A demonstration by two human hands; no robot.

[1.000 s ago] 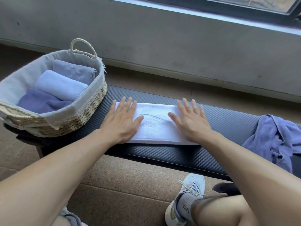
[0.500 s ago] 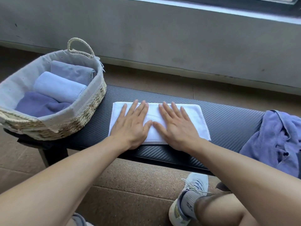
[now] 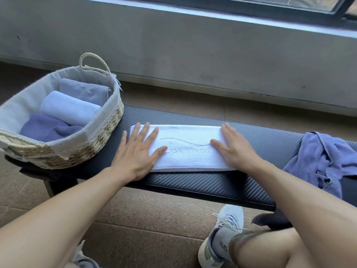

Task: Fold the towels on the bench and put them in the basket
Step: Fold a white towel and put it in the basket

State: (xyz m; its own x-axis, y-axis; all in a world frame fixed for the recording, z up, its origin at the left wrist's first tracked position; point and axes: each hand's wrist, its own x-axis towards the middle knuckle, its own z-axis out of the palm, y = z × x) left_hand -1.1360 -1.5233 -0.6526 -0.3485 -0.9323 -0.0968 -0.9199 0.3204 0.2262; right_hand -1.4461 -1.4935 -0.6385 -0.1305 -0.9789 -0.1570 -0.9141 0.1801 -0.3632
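A white towel (image 3: pixel 185 149) folded into a long strip lies flat on the black bench (image 3: pixel 212 184). My left hand (image 3: pixel 137 153) presses flat on its left end, fingers spread. My right hand (image 3: pixel 233 149) presses flat on its right end. A crumpled purple towel (image 3: pixel 324 159) lies on the bench at the right. The woven basket (image 3: pixel 104 132) with a grey cloth liner stands on the bench's left end and holds three folded blue and purple towels (image 3: pixel 67 109).
A grey concrete wall (image 3: pixel 193 51) under a window runs behind the bench. Brown tiled floor lies in front and behind. My shoe (image 3: pixel 222 238) and knee are below the bench's front edge at the right.
Both hands have slid apart from the towel's middle to its two ends, smoothing it flat. The towel, basket and purple towel have stayed in place.
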